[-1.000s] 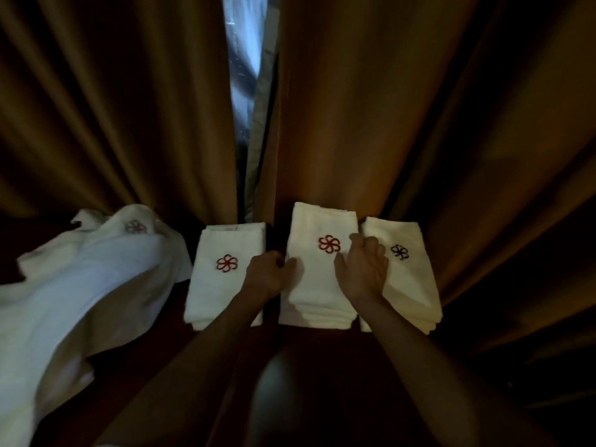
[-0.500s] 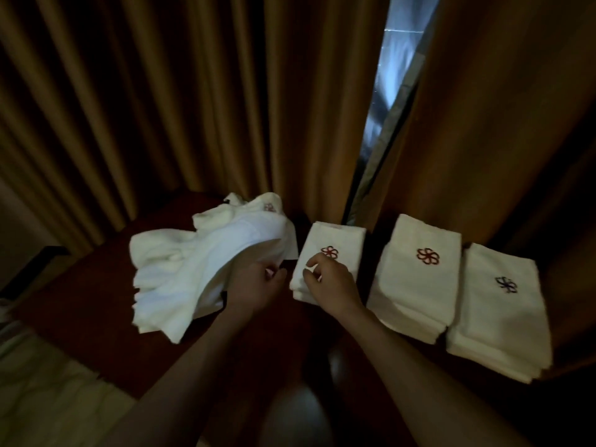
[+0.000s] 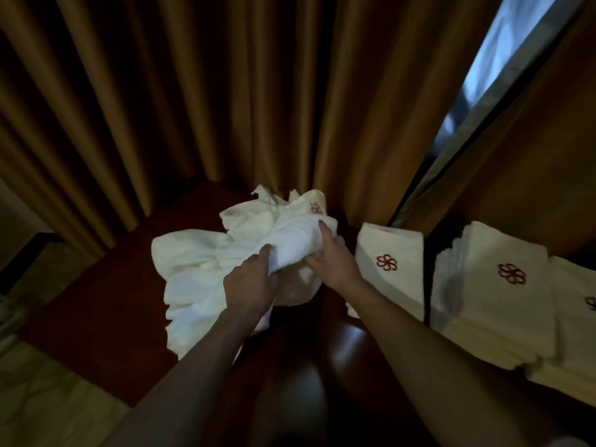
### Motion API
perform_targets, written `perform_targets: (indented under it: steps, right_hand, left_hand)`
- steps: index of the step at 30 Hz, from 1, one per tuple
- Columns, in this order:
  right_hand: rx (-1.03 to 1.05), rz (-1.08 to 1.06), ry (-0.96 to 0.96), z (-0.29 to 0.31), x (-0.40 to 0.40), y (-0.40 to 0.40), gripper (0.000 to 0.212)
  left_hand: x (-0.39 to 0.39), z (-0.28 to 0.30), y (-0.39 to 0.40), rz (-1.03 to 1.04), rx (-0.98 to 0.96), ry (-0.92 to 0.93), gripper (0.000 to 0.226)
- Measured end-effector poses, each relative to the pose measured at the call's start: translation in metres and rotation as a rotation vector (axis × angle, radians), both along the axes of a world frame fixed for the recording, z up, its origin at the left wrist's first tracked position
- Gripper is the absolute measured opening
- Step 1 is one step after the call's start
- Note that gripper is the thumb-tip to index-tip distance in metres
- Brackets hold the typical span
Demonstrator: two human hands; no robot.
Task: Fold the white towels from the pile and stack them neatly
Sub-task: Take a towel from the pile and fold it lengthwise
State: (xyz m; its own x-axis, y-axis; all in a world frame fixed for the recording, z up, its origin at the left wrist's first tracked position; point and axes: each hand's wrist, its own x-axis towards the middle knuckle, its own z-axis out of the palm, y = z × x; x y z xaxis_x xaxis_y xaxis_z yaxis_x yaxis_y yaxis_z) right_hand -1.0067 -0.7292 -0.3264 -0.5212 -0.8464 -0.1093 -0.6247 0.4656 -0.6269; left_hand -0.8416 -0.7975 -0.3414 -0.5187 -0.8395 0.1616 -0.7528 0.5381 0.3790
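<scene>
While left hand (image 3: 250, 287) and right hand (image 3: 333, 261) grip pile (image 3: 200, 269) | stacks (image 3: 392, 269) beside right | table (image 3: 96, 317) edge left.

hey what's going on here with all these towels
A person is folding white towels at a dark table. Both hands are in the loose towel pile: the left hand and right hand each grip white cloth. To the right, folded stacks with flower emblems lie side by side in front of the brown curtain.

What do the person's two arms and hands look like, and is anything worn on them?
Both forearms are bare up to the frame's edge: no sleeve shows. The left hand and right hand wear no gloves; no ring, watch or bracelet is visible in the dim light.
</scene>
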Motion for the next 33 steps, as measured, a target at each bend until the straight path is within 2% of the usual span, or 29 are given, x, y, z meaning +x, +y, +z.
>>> perform_targets:
  steps: [2,5,8,16,18,21,22,24,25,26,27,28,30,31,33]
  right_hand:
    - [0.003,-0.025,-0.005,-0.008,0.005,-0.020,0.057]
    - [-0.112,-0.071,0.001,-0.013,0.023,-0.042,0.030]
    - [-0.194,-0.057,0.011,-0.003,0.048,-0.070,0.012]
    - [-0.339,0.109,-0.158,0.032,0.123,-0.128,0.011]
    - [-0.339,0.076,-0.144,0.037,0.125,-0.128,0.014]
    - [-0.288,-0.005,0.015,0.037,0.100,-0.117,0.021]
    - [-0.217,-0.014,0.107,0.033,0.086,-0.111,0.030]
    - [0.053,0.094,0.249,0.025,0.060,-0.097,0.070]
    - [0.174,0.178,0.249,0.020,0.053,-0.091,0.089]
    - [0.259,0.250,0.234,0.015,0.051,-0.086,0.099]
    - [0.288,0.290,0.250,0.011,0.054,-0.082,0.100]
    - [0.254,0.284,0.289,0.006,0.056,-0.080,0.091]
    - [0.051,0.193,0.331,0.005,0.061,-0.080,0.054]
    - [-0.078,0.139,0.274,0.011,0.063,-0.078,0.040]
    - [-0.304,0.067,0.074,0.034,0.061,-0.068,0.027]
  left_hand:
    - [0.008,-0.005,-0.023,-0.015,-0.019,0.086,0.043]
    - [0.024,-0.007,-0.062,0.031,-0.010,0.125,0.035]
    - [0.040,-0.005,-0.099,0.085,0.007,0.189,0.028]
    - [0.078,0.028,-0.157,0.367,-0.051,0.416,0.028]
    - [0.082,0.030,-0.165,0.321,-0.048,0.381,0.028]
    - [0.091,0.023,-0.165,0.079,0.006,0.329,0.041]
    - [0.094,0.020,-0.159,0.013,0.076,0.366,0.040]
    - [0.099,0.017,-0.143,-0.047,0.237,0.461,0.033]
    - [0.100,0.017,-0.136,-0.048,0.291,0.497,0.030]
    - [0.100,0.018,-0.130,-0.045,0.327,0.529,0.028]
    - [0.100,0.020,-0.126,-0.044,0.356,0.564,0.025]
    - [0.098,0.025,-0.122,-0.048,0.382,0.598,0.023]
    - [0.093,0.040,-0.117,-0.106,0.414,0.642,0.017]
    - [0.090,0.048,-0.114,-0.139,0.412,0.655,0.014]
    - [0.086,0.064,-0.111,-0.175,0.360,0.673,0.011]
